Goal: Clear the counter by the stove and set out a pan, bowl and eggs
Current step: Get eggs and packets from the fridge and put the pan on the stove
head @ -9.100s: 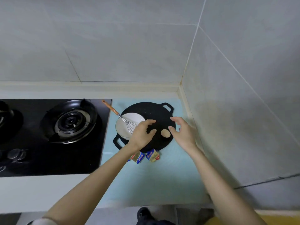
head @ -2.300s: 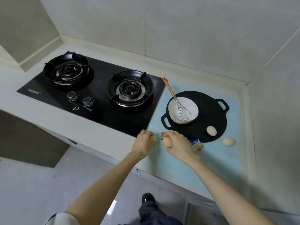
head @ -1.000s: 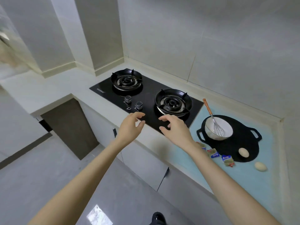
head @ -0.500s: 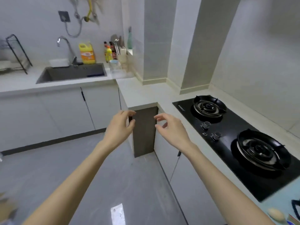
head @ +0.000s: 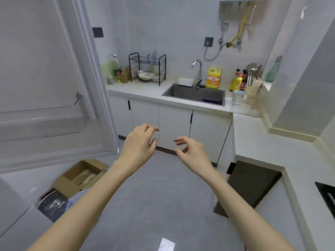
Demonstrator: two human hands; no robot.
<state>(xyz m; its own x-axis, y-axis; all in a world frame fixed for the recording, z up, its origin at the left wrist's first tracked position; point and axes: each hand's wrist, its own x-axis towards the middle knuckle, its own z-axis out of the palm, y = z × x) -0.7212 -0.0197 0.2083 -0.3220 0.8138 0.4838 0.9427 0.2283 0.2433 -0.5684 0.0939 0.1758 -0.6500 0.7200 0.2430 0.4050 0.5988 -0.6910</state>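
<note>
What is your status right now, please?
Left hand and right hand empty, fingers loosely curled. Pan, bowl, eggs out of view. Facing the sink; open cardboard box on floor, left.

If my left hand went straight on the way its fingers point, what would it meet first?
Probably the white cabinet door under the sink; nothing shows between it and the left hand, though depth is hard to judge.

cabinets white, black handles, just beyond the fingers | sink dark grey, above them | jug yellow, orange label, up-right | dish rack black wire, above | box brown cardboard, lower left of fingers | floor pale grey, glossy, below | stove black, far right
</note>
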